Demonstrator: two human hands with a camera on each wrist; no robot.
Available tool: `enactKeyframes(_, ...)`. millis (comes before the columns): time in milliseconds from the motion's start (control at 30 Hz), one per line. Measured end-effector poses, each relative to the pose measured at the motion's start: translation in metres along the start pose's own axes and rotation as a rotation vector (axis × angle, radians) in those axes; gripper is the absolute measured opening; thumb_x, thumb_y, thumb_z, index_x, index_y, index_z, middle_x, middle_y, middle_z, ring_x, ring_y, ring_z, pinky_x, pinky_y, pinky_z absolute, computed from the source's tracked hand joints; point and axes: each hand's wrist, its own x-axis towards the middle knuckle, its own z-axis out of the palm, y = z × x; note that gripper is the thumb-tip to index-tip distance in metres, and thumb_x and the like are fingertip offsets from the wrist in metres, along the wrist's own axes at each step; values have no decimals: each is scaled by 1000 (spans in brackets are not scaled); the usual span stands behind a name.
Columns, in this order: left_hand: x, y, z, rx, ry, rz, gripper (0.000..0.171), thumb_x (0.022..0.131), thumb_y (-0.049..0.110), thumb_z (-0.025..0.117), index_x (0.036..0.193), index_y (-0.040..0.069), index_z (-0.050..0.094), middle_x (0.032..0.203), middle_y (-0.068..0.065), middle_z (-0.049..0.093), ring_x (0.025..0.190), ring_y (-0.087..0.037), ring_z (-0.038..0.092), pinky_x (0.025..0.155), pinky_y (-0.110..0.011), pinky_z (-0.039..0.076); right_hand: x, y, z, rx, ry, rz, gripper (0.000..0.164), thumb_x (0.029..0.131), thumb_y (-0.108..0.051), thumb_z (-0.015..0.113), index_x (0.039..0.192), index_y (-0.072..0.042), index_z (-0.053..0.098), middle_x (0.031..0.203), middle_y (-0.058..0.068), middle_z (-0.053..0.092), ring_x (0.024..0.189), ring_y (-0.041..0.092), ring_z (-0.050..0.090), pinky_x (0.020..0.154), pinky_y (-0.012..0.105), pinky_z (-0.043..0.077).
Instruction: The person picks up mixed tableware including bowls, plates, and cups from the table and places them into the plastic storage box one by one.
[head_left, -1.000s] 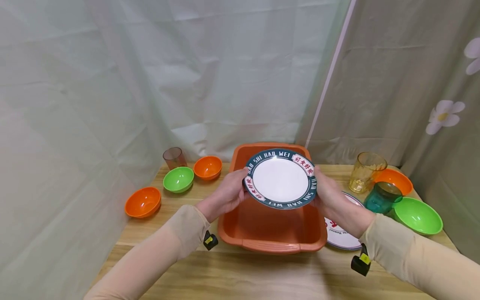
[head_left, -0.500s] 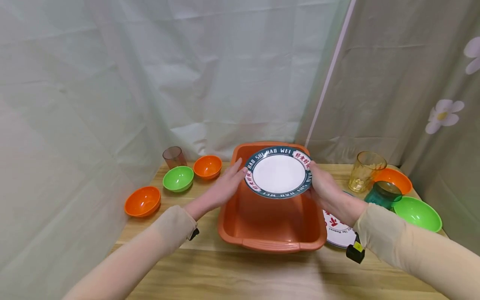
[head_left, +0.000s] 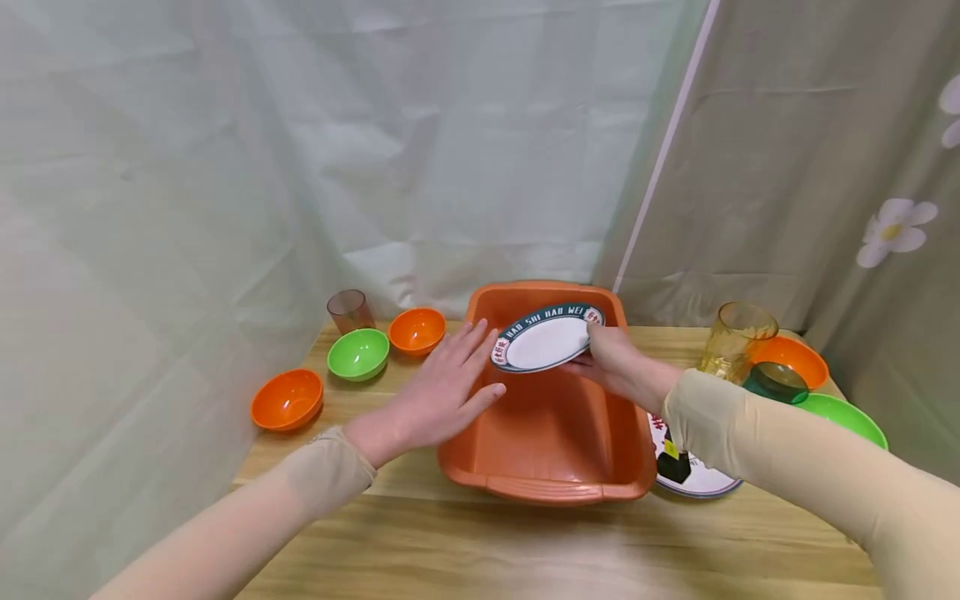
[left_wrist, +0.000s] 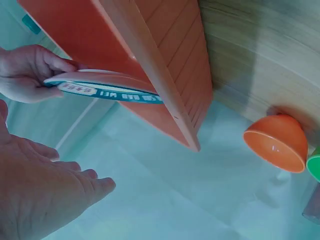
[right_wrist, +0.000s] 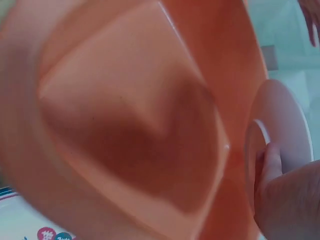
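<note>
A white plate [head_left: 546, 342] with a dark green lettered rim is held tilted over the orange-red plastic basin [head_left: 540, 442]. My right hand [head_left: 618, 360] pinches its right edge, thumb on top and fingers beneath; the right wrist view shows the plate's pale underside [right_wrist: 295, 120] against those fingers. My left hand [head_left: 438, 387] is spread palm down over the basin's left rim. Its fingertips lie close to the plate's left edge in the head view, while the left wrist view shows a gap between that hand [left_wrist: 45, 192] and the plate.
Left of the basin are two orange bowls [head_left: 287, 401], a green bowl [head_left: 358, 355] and a reddish cup [head_left: 350, 312]. To the right stand a yellow cup [head_left: 738, 337], a teal cup [head_left: 777, 382], more bowls [head_left: 843, 417], and a red-printed plate [head_left: 708, 479] partly under my forearm.
My left hand has let go of the plate's left edge and spread its fingers. My right hand has carried the plate slightly left and tilted it more.
</note>
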Motion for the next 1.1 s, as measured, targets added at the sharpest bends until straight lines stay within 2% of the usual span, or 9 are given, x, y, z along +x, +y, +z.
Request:
enactKeyframes(133, -4, 3, 2, 11, -12, 12, 77, 108, 54, 38, 164, 7, 15, 171, -10, 6, 157, -28, 1, 125, -46, 4, 8, 4, 9, 60, -18, 27, 53, 114, -26, 21, 160, 2, 20, 147, 29, 45, 121, 37, 58, 109, 49, 43)
enactKeyframes(233, -6, 4, 3, 7, -11, 21, 77, 108, 54, 39, 164, 7, 16, 171, -10, 6, 157, -28, 2, 125, -48, 5, 13, 8, 13, 85, -5, 49, 54, 114, -27, 19, 160, 1, 21, 151, 29, 43, 131, 40, 51, 109, 48, 43)
enactKeyframes(433, -9, 6, 5, -20, -26, 33, 75, 108, 54, 39, 165, 9, 16, 171, -10, 7, 157, -29, 4, 125, -50, 7, 18, 14, 16, 60, 24, 50, 50, 114, -20, 23, 161, -3, 26, 148, 25, 50, 124, 38, 59, 101, 46, 51)
enactKeyframes(600, -10, 8, 6, -30, -30, 43, 75, 108, 54, 37, 165, 11, 14, 172, -8, 6, 157, -30, 7, 125, -50, 8, 20, 16, 15, 41, 27, 42, 49, 114, -23, 25, 159, -5, 30, 147, 24, 53, 119, 37, 63, 97, 45, 54)
enactKeyframes(833, -10, 8, 7, -29, -33, 47, 75, 108, 52, 39, 164, 7, 19, 171, -12, 9, 156, -32, 8, 124, -51, 7, 25, 19, 13, 41, 20, 63, 53, 115, -29, 22, 161, -5, 26, 149, 25, 50, 120, 37, 62, 98, 45, 53)
enactKeyframes(1033, -9, 5, 6, -7, -57, 12, 74, 108, 54, 38, 165, 10, 19, 171, -12, 8, 156, -33, 6, 124, -53, 3, 28, 24, 13, 48, 47, 106, 51, 114, -23, 26, 164, -11, 19, 147, 25, 51, 119, 39, 62, 96, 47, 53)
enactKeyframes(1100, -8, 4, 5, 5, -64, -2, 73, 108, 55, 38, 165, 12, 20, 171, -12, 9, 156, -34, 8, 124, -54, 2, 29, 24, 13, 54, 49, 119, 52, 114, -26, 29, 164, -13, 17, 147, 24, 50, 119, 39, 62, 95, 48, 54)
